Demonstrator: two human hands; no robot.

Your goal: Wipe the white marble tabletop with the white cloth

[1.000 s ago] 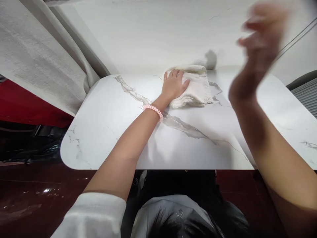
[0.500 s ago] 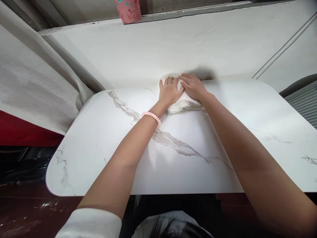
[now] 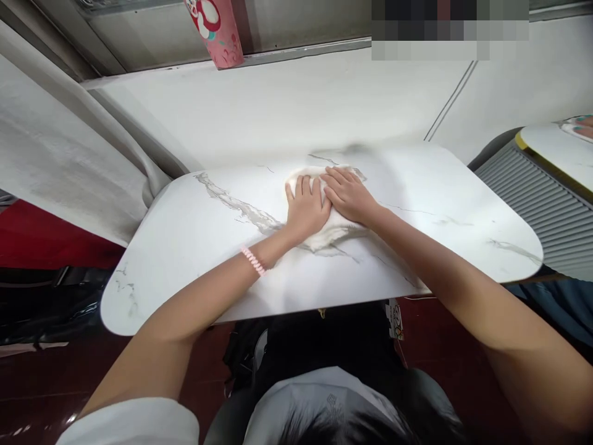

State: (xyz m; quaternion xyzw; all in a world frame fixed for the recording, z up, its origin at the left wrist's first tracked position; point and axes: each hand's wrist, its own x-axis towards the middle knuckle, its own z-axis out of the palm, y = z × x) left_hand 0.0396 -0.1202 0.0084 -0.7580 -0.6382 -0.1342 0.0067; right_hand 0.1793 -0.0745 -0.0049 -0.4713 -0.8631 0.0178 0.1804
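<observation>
On the white, grey-veined bench (image 3: 185,253), around the middle of its length and toward its far side, lies a white cloth (image 3: 334,231), bunched and folded, its ragged edge facing the bench's near side. Left hand (image 3: 306,211) rests palm down on the cloth's left part; grip unfolded, fingers spread apart, not clamped. Right hand (image 3: 349,198) lies palm down on the cloth's right part; grip likewise unfolded, fingers extended, not clamped. The two hands meet or nearly meet over the cloth; exact contact cannot be told. Pink coiled band (image 3: 253,261) on left wrist, above the bench's near half.

Surroundings: white wall (image 3: 301,102) directly behind the bench; pink patterned container (image 3: 221,37) standing beyond and above the bench's far edge; pale curtain (image 3: 69,142) left of the bench. Right of the bench, a ribbed grey panel (image 3: 540,191) below a second white surface (image 3: 546,137), with part of another person's hand (image 3: 585,127) at the view's edge.
</observation>
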